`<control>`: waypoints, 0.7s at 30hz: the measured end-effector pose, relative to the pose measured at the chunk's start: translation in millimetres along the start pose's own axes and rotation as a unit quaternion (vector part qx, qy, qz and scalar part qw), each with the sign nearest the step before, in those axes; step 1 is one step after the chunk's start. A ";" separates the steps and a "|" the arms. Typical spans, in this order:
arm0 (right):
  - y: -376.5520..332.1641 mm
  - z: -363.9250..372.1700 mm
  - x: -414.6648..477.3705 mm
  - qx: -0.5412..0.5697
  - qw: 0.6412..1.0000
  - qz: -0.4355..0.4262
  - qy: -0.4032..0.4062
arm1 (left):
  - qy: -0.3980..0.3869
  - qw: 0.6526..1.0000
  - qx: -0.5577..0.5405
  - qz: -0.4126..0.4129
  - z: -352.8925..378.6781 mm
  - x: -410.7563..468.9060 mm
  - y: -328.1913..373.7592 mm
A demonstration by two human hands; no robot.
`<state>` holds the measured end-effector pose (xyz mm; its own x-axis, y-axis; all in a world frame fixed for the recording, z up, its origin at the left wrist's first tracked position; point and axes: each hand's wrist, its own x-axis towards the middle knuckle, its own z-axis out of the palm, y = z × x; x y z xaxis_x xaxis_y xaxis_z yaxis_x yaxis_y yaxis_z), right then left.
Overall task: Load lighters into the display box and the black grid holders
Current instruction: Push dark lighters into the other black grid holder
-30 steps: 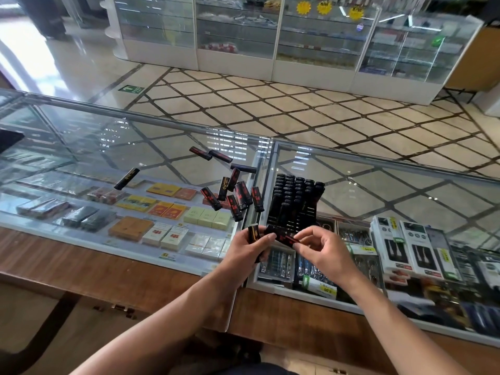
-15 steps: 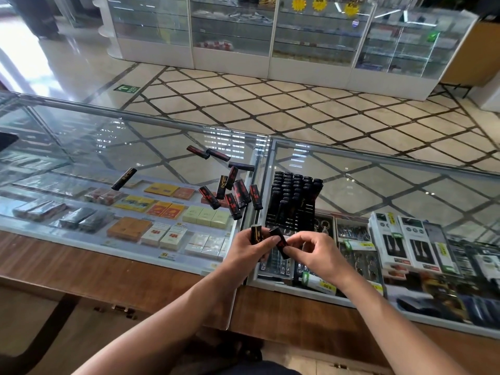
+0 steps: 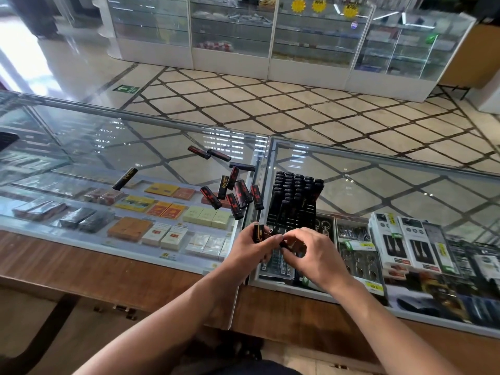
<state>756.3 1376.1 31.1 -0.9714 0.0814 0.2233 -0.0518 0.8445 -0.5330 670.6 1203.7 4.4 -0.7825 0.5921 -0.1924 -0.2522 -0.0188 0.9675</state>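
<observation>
A black grid holder (image 3: 293,201) packed with black lighters stands on the glass counter, just beyond my hands. My left hand (image 3: 250,247) grips a black lighter (image 3: 258,232) upright by its lower end. My right hand (image 3: 311,255) meets it from the right, fingers curled, pinching a second dark lighter (image 3: 284,242) that is mostly hidden between the two hands. Several loose black-and-red lighters (image 3: 235,193) lie scattered on the glass to the left of the holder. One more lighter (image 3: 125,178) lies apart, farther left.
The glass counter (image 3: 108,147) has a metal seam (image 3: 263,163) between two panes, beside the holder. Cigarette packs show under the left pane, boxed goods and keyrings under the right. A wooden ledge (image 3: 81,266) runs along my side. White display cabinets stand across the tiled floor.
My right hand has moved left and closed in against my left hand, turning the lighter it pinches until it is nearly hidden. The left hand keeps its lighter upright.
</observation>
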 end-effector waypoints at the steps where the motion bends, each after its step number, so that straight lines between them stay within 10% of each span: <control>1: 0.1 0.3 0.2 0.011 1.000 0.003 -0.004 | 0.003 1.000 -0.004 0.001 -0.1 0.1 -0.4; 9: 2.4 0.4 1.2 0.222 0.961 0.153 -0.065 | -0.005 0.999 -0.042 -0.009 1.1 0.7 1.0; 21: 24.4 -16.2 10.5 0.254 0.948 0.193 -0.012 | 0.011 0.995 -0.088 -0.036 2.9 -1.9 3.1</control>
<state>748.6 1406.1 33.7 -0.9456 0.3142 -0.0838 0.2092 0.3906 -0.8965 672.9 1204.8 8.3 -0.7709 0.5788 -0.2659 -0.4026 -0.1192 0.9076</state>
